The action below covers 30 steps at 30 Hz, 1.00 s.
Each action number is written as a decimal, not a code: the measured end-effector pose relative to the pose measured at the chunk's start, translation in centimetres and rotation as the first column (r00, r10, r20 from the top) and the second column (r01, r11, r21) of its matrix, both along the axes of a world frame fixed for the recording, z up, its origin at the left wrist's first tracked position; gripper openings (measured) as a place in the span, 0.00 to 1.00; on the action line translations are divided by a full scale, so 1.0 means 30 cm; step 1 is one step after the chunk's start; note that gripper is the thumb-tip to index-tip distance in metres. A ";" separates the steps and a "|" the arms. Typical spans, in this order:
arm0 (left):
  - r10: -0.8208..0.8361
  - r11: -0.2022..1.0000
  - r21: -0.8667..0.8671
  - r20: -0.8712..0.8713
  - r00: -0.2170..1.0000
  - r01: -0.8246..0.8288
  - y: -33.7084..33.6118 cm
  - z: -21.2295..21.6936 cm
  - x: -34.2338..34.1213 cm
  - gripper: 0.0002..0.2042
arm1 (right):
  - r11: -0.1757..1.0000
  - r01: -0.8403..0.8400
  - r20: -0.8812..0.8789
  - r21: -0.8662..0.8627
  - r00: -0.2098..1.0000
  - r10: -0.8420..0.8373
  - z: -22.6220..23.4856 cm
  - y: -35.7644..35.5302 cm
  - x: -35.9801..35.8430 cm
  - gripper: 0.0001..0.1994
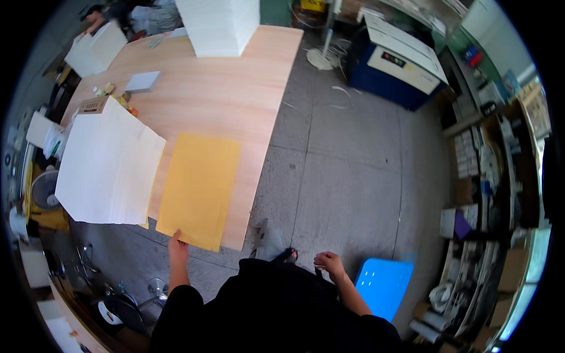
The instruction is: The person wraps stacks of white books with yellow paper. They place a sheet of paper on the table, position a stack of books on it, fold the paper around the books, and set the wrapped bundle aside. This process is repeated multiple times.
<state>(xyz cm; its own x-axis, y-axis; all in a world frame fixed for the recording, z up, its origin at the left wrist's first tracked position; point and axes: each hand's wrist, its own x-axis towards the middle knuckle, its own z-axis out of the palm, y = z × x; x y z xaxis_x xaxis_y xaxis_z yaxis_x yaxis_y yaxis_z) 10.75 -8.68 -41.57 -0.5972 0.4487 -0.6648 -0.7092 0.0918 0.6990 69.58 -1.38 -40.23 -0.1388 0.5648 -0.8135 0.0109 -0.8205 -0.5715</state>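
Flat yellow sheets (197, 191), looking like paper or card, lie on the wooden table (268, 100) with their near end over its edge. One sheet sits slightly offset from another along the right side. My left hand (178, 240) pinches their near left corner. Left of them rises a tall stack of white paper (112, 167), with a strip of yellow showing at its base. Away from the table, my right hand (331, 263) hangs beside my body with its fingers curled. A small dark bit shows under those fingers; what it is stays unclear.
Another tall white stack (220, 26) and a small pad of sheets (143, 82) are on the table. A blue plastic stool (384, 288) stands near my right arm. Across the floor is a white and blue machine (400, 65). Cluttered shelves (471, 165) line the right. Someone sits far left.
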 end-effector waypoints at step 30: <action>-0.384 0.776 -0.585 -0.736 -0.558 0.238 3.301 1.825 -0.005 0.24 | 0.037 -0.661 0.658 0.749 0.749 0.070 0.265 3.359 -0.926 0.22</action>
